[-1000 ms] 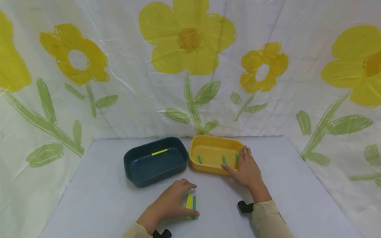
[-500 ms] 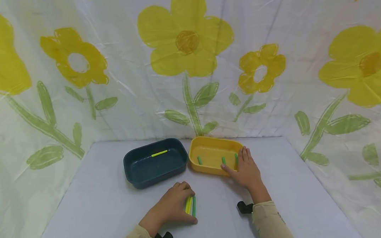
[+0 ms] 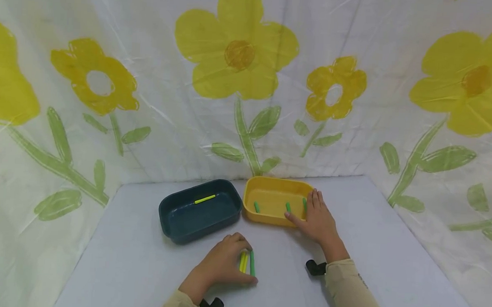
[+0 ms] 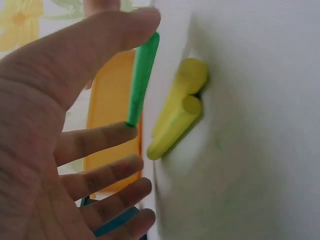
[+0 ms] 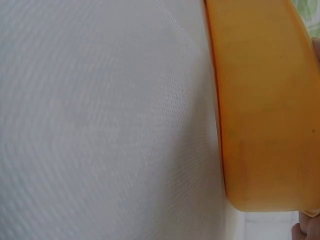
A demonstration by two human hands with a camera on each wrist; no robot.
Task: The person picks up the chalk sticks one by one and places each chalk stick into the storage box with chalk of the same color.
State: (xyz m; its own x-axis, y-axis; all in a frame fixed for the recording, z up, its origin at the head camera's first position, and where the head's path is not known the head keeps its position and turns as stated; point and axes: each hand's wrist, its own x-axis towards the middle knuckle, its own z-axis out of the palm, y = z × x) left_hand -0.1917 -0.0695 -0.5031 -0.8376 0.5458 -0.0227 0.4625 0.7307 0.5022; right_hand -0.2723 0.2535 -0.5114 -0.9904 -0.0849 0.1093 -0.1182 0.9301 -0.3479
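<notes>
In the head view, my left hand [image 3: 223,264] pinches a green chalk stick [image 3: 252,264] end to end between thumb and fingertip. The left wrist view shows this green chalk [image 4: 143,80] tilted and clear of the cloth, the other fingers spread. Two yellow chalk sticks [image 4: 175,120] lie side by side on the cloth just behind it. My right hand [image 3: 319,221] rests with straight fingers on the right end of a yellow tray [image 3: 263,218], its thumb over the front rim. Inside that tray are three green chalk sticks [image 3: 288,207], partly hidden by the hand.
Left of the yellow tray, close against it, stands a dark blue tray [image 3: 193,217] holding one yellow chalk stick [image 3: 204,199]. Both stand on a white-covered table [image 3: 134,258], before a white curtain [image 3: 160,136] printed with yellow flowers.
My left fingers have closed in on the loose chalk, and the green stick has been picked out and tilted away from the yellow pair. The right hand stays on the yellow tray.
</notes>
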